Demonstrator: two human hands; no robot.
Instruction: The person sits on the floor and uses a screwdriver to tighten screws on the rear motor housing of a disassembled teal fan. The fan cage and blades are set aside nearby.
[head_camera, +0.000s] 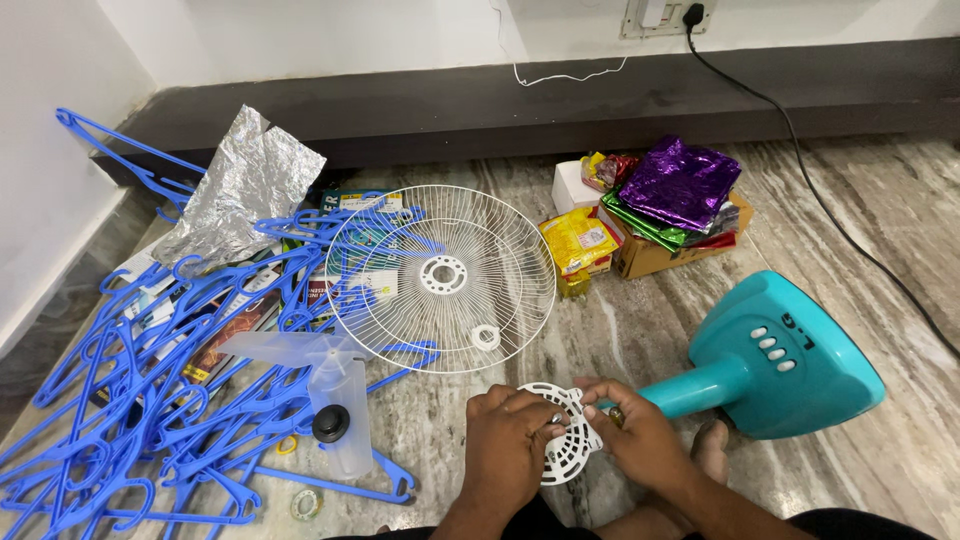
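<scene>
Here:
- The left hand (510, 440) lies palm down, its grip closed on the small round white plastic fan grille (566, 432).
- The right hand (632, 432) pinches the grille's right edge, fingers curled.

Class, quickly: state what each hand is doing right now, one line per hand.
Left hand: closed on the round white plastic slotted cover.
Right hand: gripping the same cover's right edge, beside the teal fan stand.

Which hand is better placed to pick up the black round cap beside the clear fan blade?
Probably the left hand: the black round cap lies on its side, while the right hand is farther away, by the teal fan stand.
</scene>
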